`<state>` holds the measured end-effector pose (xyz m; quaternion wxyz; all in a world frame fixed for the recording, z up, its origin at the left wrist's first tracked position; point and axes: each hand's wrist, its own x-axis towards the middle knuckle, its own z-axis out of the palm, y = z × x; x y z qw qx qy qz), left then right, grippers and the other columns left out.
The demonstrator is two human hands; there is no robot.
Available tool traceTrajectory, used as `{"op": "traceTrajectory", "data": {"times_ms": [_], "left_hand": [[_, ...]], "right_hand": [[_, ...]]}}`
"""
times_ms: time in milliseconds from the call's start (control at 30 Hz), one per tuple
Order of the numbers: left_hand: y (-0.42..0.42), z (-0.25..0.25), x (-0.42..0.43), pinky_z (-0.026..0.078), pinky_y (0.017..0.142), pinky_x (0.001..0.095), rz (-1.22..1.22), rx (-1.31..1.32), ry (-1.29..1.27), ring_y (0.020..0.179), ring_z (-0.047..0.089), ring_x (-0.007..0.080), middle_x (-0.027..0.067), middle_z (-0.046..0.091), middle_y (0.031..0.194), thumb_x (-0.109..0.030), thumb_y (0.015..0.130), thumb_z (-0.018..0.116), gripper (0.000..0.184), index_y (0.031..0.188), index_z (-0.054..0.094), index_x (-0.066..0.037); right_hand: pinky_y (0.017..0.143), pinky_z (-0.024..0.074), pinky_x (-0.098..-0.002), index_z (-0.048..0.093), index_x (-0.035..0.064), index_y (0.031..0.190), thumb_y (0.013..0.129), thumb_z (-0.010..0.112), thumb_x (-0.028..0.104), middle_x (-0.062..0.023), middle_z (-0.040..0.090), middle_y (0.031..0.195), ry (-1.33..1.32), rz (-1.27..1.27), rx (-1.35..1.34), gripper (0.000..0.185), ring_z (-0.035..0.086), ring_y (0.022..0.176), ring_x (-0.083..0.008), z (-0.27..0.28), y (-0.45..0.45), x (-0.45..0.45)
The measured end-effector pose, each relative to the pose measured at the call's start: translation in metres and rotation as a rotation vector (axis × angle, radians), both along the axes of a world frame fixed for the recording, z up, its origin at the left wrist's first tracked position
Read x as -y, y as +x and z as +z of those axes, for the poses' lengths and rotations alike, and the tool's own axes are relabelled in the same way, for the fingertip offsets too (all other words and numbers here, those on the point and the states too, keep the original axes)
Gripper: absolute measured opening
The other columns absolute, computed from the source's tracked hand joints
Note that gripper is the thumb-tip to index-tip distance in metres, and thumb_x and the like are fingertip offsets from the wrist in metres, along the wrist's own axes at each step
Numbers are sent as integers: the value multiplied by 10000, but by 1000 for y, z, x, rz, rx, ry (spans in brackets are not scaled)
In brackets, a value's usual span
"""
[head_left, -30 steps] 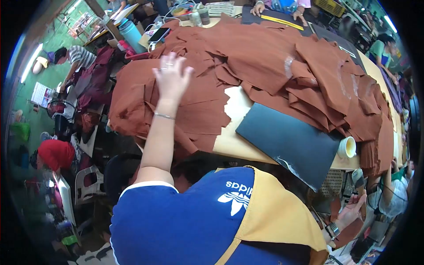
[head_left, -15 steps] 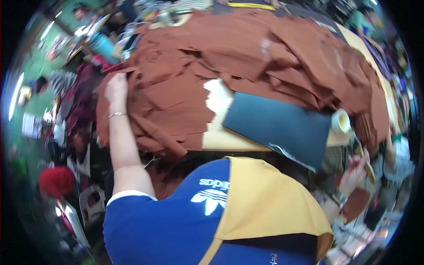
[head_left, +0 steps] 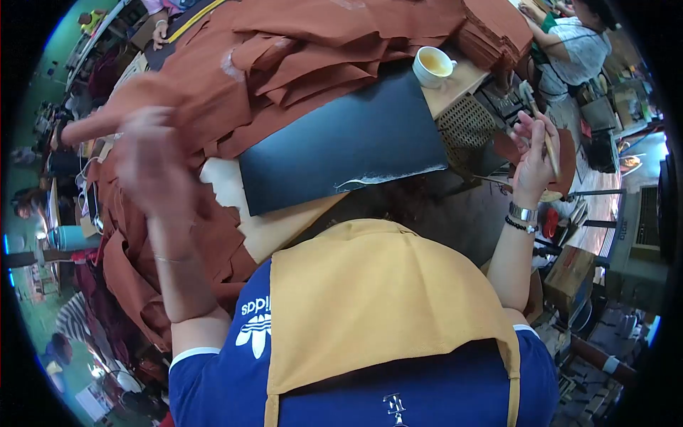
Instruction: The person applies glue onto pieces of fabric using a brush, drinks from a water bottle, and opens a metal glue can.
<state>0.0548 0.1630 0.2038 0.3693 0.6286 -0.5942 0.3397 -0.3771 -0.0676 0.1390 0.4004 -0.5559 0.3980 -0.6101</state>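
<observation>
My left hand point(head_left: 153, 160) is smeared by motion above the brown leather pile. A blurred piece of brown leather point(head_left: 135, 99) moves with it and seems gripped in its fingers. At the right, my right hand point(head_left: 533, 153) is raised, its fingers closed around a brush point(head_left: 549, 146) with the pale head pointing up. Between the hands lies a dark, smooth board point(head_left: 341, 142) with whitish smears along its near edge. A white cup point(head_left: 432, 67) with yellowish contents stands by the board's far right corner.
Brown leather sheets point(head_left: 306, 35) are heaped across the table, with a neat stack point(head_left: 494, 32) at the far right. The pale table edge point(head_left: 245, 213) shows beside the board. A co-worker point(head_left: 573, 43) sits at the upper right; another person's hand point(head_left: 160, 32) is at the upper left.
The view has turned to the right. My left hand has lifted from the leather's far left edge with a piece moving along. My right hand still holds the brush, now more upright.
</observation>
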Motion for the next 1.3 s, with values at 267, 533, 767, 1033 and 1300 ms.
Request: {"op": "traceTrajectory", "data": {"times_ms": [267,533,767,1033,1300], "left_hand": [[-67,-100,13,521,748,363,-476,-771,1287,800,642,281,154,641,884,-274,953,633,287,1045,656,-3],[-34,-161,129,510,901,433,125,-214,563,960,679,343,141,704,990,-501,882,674,528,1170,659,-60],[-18,-179,134,533,739,457,-7,-505,727,869,677,360,154,685,1026,-349,905,669,384,1205,657,-109],[-83,-53,73,521,588,327,-558,15,403,702,655,183,-5,678,938,-137,799,676,393,1186,707,-197],[-43,-57,-2,551,670,303,-603,-290,187,794,704,218,147,712,911,-216,910,706,262,1003,675,26]], "right_hand": [[806,560,-248,643,35,1154,996,635,226,-103,697,1166,-22,-120,-303,248,667,965,-127,-16,-30,-17],[815,537,-267,636,58,1144,1001,630,221,-97,698,1157,-84,-29,-398,217,659,954,-138,-26,-15,-16],[815,566,-301,585,55,1090,996,617,152,-157,712,1135,-202,160,-338,139,711,951,-207,-43,19,-17],[1027,460,-416,495,123,1044,693,905,263,-104,668,1171,-665,633,-538,557,668,1026,-306,18,109,-22],[818,529,-361,489,98,1002,784,828,154,-52,615,811,-353,782,-693,407,656,773,-285,21,93,-45]]}}
